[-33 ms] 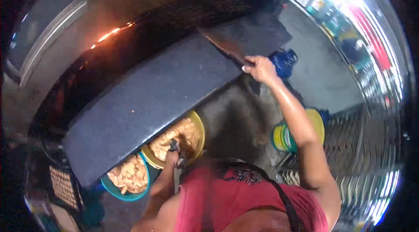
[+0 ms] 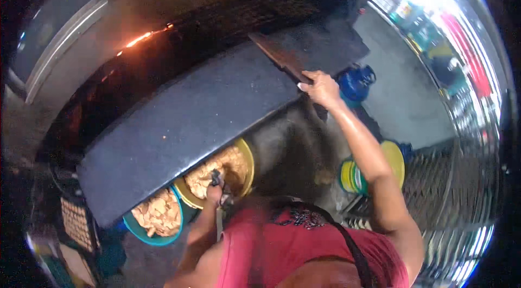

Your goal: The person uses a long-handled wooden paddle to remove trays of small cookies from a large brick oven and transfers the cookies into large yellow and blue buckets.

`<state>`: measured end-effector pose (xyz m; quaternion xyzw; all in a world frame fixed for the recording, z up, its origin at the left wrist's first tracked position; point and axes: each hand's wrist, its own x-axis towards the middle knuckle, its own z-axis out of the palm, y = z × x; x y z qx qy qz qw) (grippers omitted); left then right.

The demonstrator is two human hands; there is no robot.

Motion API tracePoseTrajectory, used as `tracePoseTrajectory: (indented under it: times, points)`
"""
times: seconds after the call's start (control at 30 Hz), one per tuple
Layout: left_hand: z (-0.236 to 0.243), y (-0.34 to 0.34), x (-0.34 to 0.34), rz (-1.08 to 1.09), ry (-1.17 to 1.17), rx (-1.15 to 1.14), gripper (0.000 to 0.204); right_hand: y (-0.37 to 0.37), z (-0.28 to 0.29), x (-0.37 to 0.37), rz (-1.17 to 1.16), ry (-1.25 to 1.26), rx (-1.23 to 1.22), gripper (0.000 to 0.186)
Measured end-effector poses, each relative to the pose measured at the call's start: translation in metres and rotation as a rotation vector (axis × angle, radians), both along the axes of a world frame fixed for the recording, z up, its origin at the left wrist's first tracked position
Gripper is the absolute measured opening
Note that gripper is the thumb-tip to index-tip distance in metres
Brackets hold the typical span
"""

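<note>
My right hand (image 2: 323, 90) is closed round the narrow end of a dark brown flat paddle (image 2: 278, 56). The paddle's broad part rests on or just over the long dark slab (image 2: 184, 109). Down at the near edge of that slab, my left hand (image 2: 215, 193) is at a yellow tub (image 2: 250, 158) filled with pale, irregular pieces (image 2: 230, 163). A small dark object (image 2: 216, 177) shows at its fingers; what it is cannot be made out. Left of the yellow tub stands a teal tub (image 2: 181, 227) with similar pale pieces (image 2: 159, 215).
Beyond the slab, a dark opening holds a glowing orange line of fire (image 2: 144, 38). A blue container (image 2: 355, 83) stands past my right hand. Near my right forearm is a yellow-and-green bucket (image 2: 354, 177). A tray (image 2: 77, 225) with rows of small pieces lies far left.
The view has shifted slightly. Both hands keep nearly the same places, the right still on the paddle and the left still at the yellow tub.
</note>
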<state>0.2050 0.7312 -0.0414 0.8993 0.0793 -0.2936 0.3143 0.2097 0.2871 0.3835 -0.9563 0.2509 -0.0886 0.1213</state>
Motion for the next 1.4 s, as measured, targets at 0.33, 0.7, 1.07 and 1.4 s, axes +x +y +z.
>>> tracePoseTrajectory:
  times: [0.33,0.7,1.07,1.4]
  points:
    - [0.228,-0.102,-0.159,0.875,0.047,-1.616,0.058,-0.103,-0.075,0.202,0.410,-0.206,-0.089,0.043]
    - [0.277,-0.243,-0.109,1.279,-0.084,-1.813,0.057,-0.156,-0.083,0.114,0.527,-0.264,0.003,0.043]
    - [0.394,-0.306,0.028,0.814,0.025,-1.113,0.066,-0.247,-0.075,-0.073,0.695,-0.166,0.042,0.049]
    - [0.335,-0.393,-0.044,0.664,-0.230,-0.668,0.028,-0.330,-0.100,-0.144,0.481,0.268,0.497,0.063]
